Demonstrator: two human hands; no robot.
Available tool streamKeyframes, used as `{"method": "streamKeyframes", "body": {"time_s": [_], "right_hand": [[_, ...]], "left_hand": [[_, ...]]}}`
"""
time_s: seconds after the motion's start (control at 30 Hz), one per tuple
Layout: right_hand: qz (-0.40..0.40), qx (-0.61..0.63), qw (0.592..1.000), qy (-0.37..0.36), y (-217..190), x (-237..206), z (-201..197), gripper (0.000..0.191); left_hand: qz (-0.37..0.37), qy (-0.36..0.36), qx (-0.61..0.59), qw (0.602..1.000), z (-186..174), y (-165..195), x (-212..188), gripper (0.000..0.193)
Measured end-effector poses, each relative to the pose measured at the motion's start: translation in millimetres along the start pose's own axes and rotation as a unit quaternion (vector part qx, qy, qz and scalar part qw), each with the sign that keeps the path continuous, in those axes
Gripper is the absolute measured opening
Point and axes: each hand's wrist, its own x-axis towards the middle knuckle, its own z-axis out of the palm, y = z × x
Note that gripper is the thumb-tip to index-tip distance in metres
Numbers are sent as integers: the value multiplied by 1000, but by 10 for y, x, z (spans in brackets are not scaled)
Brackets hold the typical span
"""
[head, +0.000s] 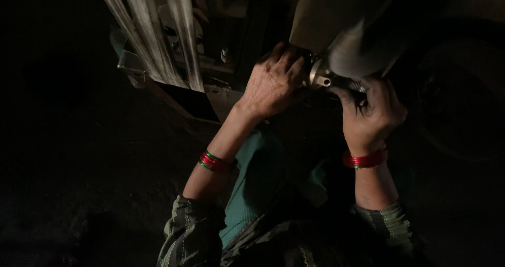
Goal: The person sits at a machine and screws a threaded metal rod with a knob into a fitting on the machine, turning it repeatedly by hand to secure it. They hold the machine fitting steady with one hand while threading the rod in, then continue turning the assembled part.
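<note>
Dim workshop: left hand [273, 83] curls its grip over a silver metal fitting [322, 76] under a grey machine part [363, 41]; right hand [371, 114], knuckles raised, clasps the fitting's ribbed end.

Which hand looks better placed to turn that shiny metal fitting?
Probably the right hand: its fingers already curl around the metal fitting from below, while the left hand rests beside it.
</note>
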Motion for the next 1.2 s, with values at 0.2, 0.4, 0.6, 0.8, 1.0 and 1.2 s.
{"method": "streamKeyframes", "body": {"time_s": [0.2,0.4,0.6,0.8,1.0,1.2], "right_hand": [[1,-3,1000,16,-10,54,-6,41],[-17,0,1000,26,-84,36,-91,38],[3,0,1000,14,-67,48,-43,39],[21,-23,999,-15,-18,46,39,43],[24,-4,1000,-12,70,38,123,45],[66,36,997,-21,132,-22,196,32]], "left_hand": [[2,19,17,1000,-23,10,-9,64],[30,37,42,998,-55,4,-87,62],[22,19,32,999,-44,-49,-34,60],[-31,-45,-8,998,-10,-118,53,58],[2,-59,32,998,-25,-142,142,45],[7,-59,9,998,-189,-78,213,45]]}}
